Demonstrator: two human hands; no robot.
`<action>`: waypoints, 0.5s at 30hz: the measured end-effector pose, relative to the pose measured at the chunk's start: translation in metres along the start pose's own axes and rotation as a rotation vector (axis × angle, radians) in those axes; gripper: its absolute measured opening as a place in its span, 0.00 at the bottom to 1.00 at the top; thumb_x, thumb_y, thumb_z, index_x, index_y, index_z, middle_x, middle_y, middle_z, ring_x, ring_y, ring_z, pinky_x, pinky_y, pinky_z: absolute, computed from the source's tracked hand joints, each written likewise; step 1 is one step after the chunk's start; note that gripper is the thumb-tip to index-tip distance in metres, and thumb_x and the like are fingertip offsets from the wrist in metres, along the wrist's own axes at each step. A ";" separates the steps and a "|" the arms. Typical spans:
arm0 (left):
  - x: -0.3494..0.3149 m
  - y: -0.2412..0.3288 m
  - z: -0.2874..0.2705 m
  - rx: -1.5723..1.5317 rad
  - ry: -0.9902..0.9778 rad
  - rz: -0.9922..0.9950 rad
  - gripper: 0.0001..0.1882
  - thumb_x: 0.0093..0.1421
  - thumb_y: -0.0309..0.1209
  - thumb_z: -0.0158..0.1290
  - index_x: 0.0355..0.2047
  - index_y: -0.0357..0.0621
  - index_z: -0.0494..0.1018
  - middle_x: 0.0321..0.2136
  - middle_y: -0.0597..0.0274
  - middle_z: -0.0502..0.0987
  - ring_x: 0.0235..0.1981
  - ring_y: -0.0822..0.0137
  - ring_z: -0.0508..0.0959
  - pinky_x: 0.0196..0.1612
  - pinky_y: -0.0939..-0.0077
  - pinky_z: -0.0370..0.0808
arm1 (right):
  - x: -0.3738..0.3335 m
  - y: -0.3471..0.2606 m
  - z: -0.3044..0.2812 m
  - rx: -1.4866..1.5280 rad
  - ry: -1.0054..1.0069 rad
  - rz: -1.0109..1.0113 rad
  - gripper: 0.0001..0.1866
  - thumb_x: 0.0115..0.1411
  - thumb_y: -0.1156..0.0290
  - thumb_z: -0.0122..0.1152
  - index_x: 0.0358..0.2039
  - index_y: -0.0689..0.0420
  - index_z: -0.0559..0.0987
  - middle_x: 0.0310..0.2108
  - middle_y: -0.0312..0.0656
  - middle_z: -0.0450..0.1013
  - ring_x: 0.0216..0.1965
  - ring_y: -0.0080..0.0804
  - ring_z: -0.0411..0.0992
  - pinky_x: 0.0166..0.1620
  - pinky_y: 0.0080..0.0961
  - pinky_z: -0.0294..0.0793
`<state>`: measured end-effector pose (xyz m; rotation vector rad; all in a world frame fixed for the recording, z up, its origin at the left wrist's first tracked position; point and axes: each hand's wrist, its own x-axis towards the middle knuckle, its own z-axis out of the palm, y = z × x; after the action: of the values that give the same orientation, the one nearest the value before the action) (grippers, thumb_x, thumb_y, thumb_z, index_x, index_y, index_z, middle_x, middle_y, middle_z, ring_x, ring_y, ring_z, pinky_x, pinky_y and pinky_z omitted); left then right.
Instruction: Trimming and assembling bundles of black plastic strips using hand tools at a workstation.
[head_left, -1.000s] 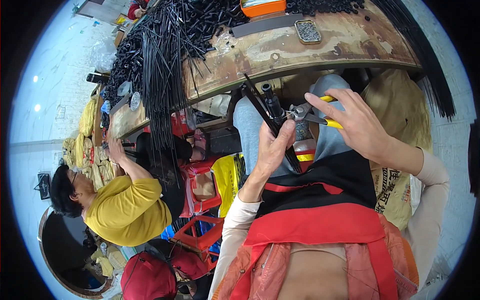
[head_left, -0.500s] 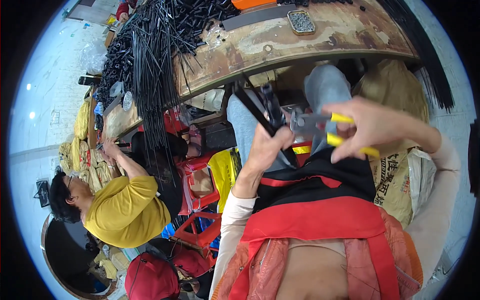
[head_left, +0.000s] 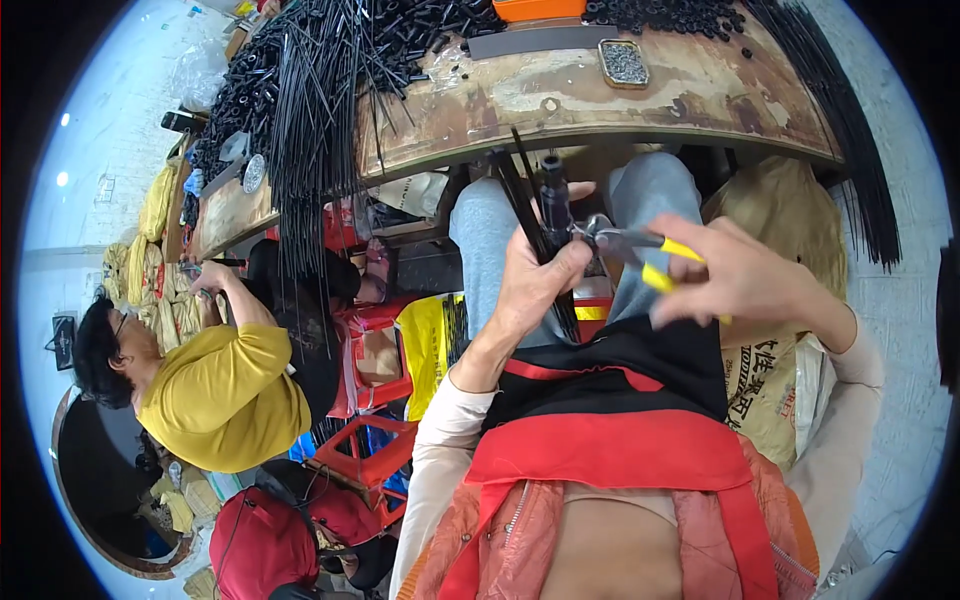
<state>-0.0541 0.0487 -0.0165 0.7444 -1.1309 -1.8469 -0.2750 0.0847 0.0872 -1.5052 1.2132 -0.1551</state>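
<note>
My left hand (head_left: 530, 290) is closed around several thin black rods (head_left: 515, 195) and a black tubular fitting (head_left: 554, 195), held tilted upward above my lap. The fitting stands beside the rods, its narrower end up. My right hand (head_left: 745, 270) grips pliers (head_left: 620, 242) with yellow handles. Their metal jaws meet the side of the fitting just by my left thumb. Whether the jaws bite on a small part there, I cannot make out. The fingers of my right hand are slightly blurred.
Ahead is a worn wooden table (head_left: 700, 120) with a tray of small metal pieces (head_left: 624, 63), an orange bin (head_left: 540, 8), heaped black fittings and long black rods (head_left: 300, 130). A co-worker in yellow (head_left: 215, 390) sits at left, near red stools (head_left: 370, 455). Sacks (head_left: 770, 220) stand at right.
The head view has shifted a little, so the table sits lower. The rods stand more upright in my left hand, and the pliers' handles look closer together.
</note>
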 end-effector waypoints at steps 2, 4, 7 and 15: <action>-0.005 -0.005 -0.007 -0.013 -0.082 -0.032 0.21 0.61 0.29 0.56 0.53 0.37 0.68 0.18 0.75 0.67 0.18 0.82 0.64 0.21 0.86 0.60 | 0.005 0.033 0.018 0.586 -0.256 0.104 0.28 0.54 0.70 0.67 0.51 0.66 0.66 0.27 0.38 0.72 0.17 0.24 0.71 0.21 0.24 0.70; -0.005 -0.002 -0.010 -0.045 -0.194 -0.046 0.23 0.60 0.32 0.58 0.53 0.36 0.68 0.18 0.74 0.69 0.20 0.82 0.67 0.25 0.85 0.63 | 0.001 0.034 0.034 0.146 0.006 0.026 0.28 0.54 0.71 0.64 0.52 0.68 0.64 0.38 0.43 0.72 0.32 0.31 0.75 0.34 0.26 0.75; 0.002 0.018 -0.005 0.152 -0.145 0.027 0.24 0.60 0.36 0.58 0.53 0.36 0.68 0.19 0.73 0.69 0.21 0.82 0.68 0.26 0.85 0.63 | 0.002 0.048 0.034 -0.512 0.557 -0.490 0.28 0.54 0.74 0.61 0.55 0.66 0.64 0.44 0.47 0.69 0.39 0.41 0.73 0.41 0.30 0.74; 0.006 0.010 -0.023 0.095 -0.364 -0.005 0.26 0.58 0.40 0.60 0.52 0.36 0.71 0.22 0.73 0.69 0.21 0.83 0.64 0.23 0.86 0.59 | -0.002 0.020 0.010 0.575 -0.313 0.177 0.21 0.55 0.72 0.61 0.47 0.63 0.67 0.19 0.40 0.68 0.20 0.28 0.73 0.24 0.24 0.70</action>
<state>-0.0347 0.0315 -0.0181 0.4723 -1.4548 -1.9956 -0.2807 0.0964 0.0684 -0.8790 0.9367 -0.1292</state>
